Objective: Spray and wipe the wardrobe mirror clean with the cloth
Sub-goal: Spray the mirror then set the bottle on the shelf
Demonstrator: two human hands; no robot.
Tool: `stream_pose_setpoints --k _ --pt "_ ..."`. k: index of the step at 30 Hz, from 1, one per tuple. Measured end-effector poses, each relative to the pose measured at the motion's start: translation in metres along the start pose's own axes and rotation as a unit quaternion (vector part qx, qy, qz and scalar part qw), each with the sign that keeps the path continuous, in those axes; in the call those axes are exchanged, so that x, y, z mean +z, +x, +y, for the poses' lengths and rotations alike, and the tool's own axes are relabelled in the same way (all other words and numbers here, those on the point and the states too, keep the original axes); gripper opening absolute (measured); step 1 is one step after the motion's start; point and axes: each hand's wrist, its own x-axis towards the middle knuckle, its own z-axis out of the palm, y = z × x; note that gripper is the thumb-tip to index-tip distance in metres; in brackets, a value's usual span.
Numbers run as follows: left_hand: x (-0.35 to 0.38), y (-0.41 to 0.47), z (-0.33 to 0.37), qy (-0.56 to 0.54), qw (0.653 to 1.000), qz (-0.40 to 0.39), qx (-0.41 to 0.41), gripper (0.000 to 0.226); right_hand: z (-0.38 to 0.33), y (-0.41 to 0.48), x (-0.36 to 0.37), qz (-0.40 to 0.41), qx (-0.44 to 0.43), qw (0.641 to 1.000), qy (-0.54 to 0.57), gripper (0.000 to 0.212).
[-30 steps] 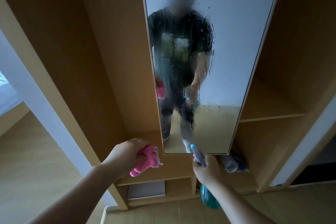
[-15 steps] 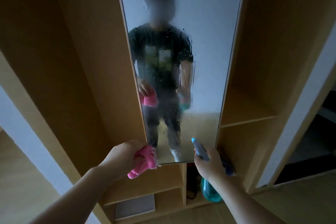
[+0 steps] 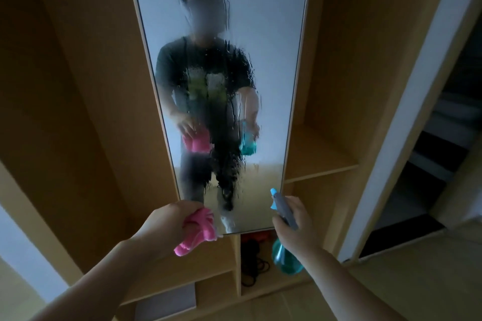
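A tall narrow wardrobe mirror [image 3: 271,34] stands in the middle of a wooden wardrobe, its middle streaked with running spray drops. My left hand [image 3: 167,224] is closed around a bunched pink cloth [image 3: 199,229], held just in front of the mirror's lower left corner. My right hand [image 3: 294,227] grips a teal spray bottle [image 3: 285,259] with a grey head and blue nozzle, which points up toward the mirror's lower right edge. The reflection shows a person holding both items.
The wooden wardrobe [image 3: 86,112] has open compartments on both sides and a shelf [image 3: 320,167] at right. Dark cables [image 3: 251,263] lie in a cubby under the mirror, a grey flat box [image 3: 169,302] in the lowest one. A white door frame [image 3: 407,112] stands at right.
The view has tilted up, so more of the mirror shows. Both hands stayed low in front of the mirror, and the spray streaks have run further down.
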Motion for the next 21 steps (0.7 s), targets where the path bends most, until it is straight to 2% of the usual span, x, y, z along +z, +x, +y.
stream_pose_setpoints --k 5,8,12,15,18,21 --pt "0.0 0.007 0.014 -0.077 0.997 -0.019 0.025 0.029 -0.013 -0.012 -0.019 -0.011 0.023 0.998 0.055 0.004" --pt "0.0 0.011 0.018 -0.057 0.996 -0.032 0.062 0.044 -0.023 -0.027 -0.024 0.048 0.027 0.996 0.063 0.027" --pt "0.009 0.013 0.024 -0.027 0.988 -0.048 0.148 0.03 -0.031 -0.051 -0.036 0.056 0.034 0.994 0.082 0.04" --pt "0.019 0.005 0.04 0.058 0.972 -0.058 0.219 0.028 -0.032 -0.064 -0.049 0.053 0.035 0.994 0.094 0.041" --pt "0.033 0.009 0.052 0.042 0.968 -0.099 0.228 0.029 -0.035 -0.071 -0.068 0.065 0.03 0.995 0.066 0.036" --pt "0.039 0.018 0.081 -0.011 0.988 -0.08 0.132 0.03 -0.031 -0.066 -0.091 0.085 0.014 0.996 0.039 0.031"
